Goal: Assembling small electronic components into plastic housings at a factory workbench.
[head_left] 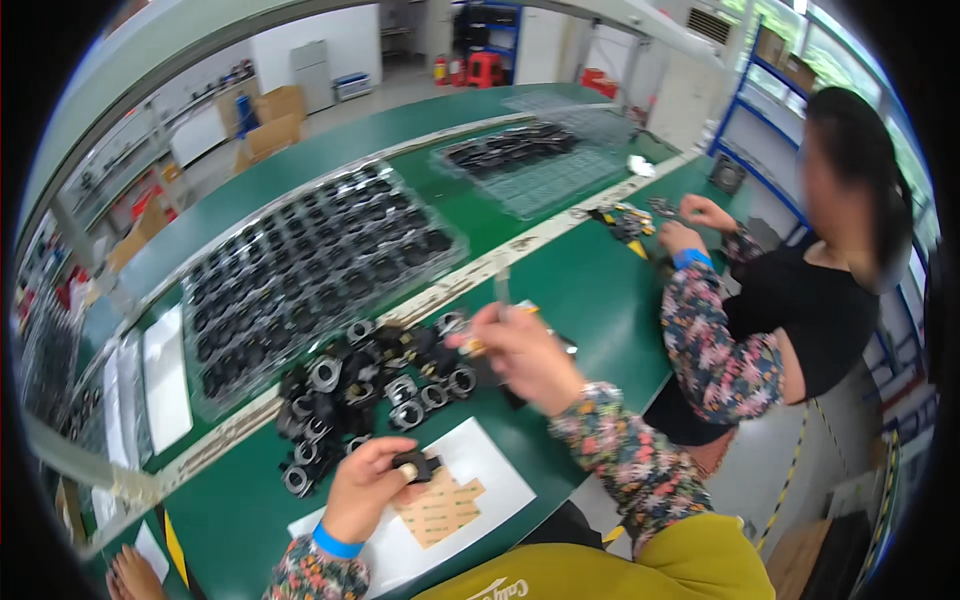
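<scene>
My left hand (368, 492), with a blue wristband, pinches a small black part (415, 466) with a light round spot on it. Below that part a sheet of tan adhesive pieces (440, 512) lies on white paper (490, 458). My right hand (530, 355) is raised over the bench, closed around a slim pale metallic tool (503, 284) that points up; motion blur hides its exact kind. Between and beyond my hands a pile of black parts with silver rings (360, 385) covers the green bench.
Clear plastic trays (320, 270) filled with black parts lie beyond a pale divider strip (235, 432). More trays (540, 160) sit farther back. On the right a co-worker (790, 300) handles small parts (625, 222). Another person's hand (135, 576) rests at the lower left.
</scene>
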Motion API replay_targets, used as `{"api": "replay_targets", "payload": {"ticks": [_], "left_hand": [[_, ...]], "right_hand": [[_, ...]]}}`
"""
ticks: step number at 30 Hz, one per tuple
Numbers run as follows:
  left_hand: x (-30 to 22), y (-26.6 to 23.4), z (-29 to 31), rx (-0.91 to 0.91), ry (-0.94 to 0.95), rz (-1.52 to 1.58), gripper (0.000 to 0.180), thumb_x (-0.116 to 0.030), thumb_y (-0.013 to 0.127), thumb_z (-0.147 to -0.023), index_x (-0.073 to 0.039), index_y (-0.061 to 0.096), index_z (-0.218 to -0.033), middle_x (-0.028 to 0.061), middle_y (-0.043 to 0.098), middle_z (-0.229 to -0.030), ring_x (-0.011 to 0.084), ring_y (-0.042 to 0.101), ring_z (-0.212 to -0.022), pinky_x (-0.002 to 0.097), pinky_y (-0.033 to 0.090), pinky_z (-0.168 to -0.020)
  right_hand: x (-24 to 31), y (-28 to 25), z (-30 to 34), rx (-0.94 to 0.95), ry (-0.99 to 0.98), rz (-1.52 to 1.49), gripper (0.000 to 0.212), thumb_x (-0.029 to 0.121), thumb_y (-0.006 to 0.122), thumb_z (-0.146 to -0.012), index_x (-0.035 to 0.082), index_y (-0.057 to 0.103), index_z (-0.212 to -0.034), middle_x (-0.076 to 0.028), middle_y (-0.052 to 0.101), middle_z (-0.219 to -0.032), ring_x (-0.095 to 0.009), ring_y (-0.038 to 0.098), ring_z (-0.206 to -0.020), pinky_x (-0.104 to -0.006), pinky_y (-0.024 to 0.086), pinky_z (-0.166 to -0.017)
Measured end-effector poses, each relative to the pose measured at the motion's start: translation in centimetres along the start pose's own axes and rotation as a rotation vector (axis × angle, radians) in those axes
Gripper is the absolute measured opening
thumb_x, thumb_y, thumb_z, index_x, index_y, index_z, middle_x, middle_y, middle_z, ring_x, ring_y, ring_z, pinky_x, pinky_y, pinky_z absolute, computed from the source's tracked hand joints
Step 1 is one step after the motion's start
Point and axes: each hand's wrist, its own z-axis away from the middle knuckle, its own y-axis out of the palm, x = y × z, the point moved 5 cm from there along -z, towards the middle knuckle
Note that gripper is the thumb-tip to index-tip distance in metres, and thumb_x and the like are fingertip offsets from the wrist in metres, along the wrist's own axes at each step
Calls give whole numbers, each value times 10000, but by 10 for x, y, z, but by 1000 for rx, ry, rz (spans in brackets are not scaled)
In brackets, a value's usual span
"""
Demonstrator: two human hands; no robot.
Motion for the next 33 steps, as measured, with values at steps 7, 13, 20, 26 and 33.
{"api": "replay_targets", "payload": {"ticks": [7,13,20,26,33], "left_hand": [[6,-6,-2,-62,-23,-3,327,86,410,-787,39,545,-1081,130,628,-896,169,618,-670,245,494,-536],[2,-3,-3,-53,4,70,371,54,376,-783,45,542,-1115,132,627,-897,172,626,-666,233,492,-534],[7,-14,-3,-79,58,106,317,63,366,-801,16,483,-1092,151,613,-947,177,622,-663,228,473,-536],[6,-11,7,-116,76,62,339,64,375,-795,17,493,-1109,114,616,-962,154,621,-732,224,476,-555],[3,-12,-4,-11,148,-19,417,72,399,-790,-8,542,-1174,1,549,-886,63,544,-708,214,480,-663]], "right_hand": [[-30,45,17,210,33,55,274,105,614,-843,66,509,-1092,-36,660,-877,-6,496,-618,-158,327,-475],[-36,52,24,258,-196,311,266,4,604,-825,27,602,-1091,0,616,-829,-31,527,-745,-228,465,-777],[-20,67,48,328,-654,672,268,-17,612,-755,26,593,-1018,-101,612,-814,-251,628,-727,-324,504,-625],[-27,72,57,421,-691,753,329,-29,600,-684,38,595,-1007,-108,602,-874,-272,618,-786,-351,513,-677],[-18,77,72,516,-751,1221,424,-51,603,-642,56,626,-1052,-105,597,-914,-259,624,-769,-322,528,-621]]}}
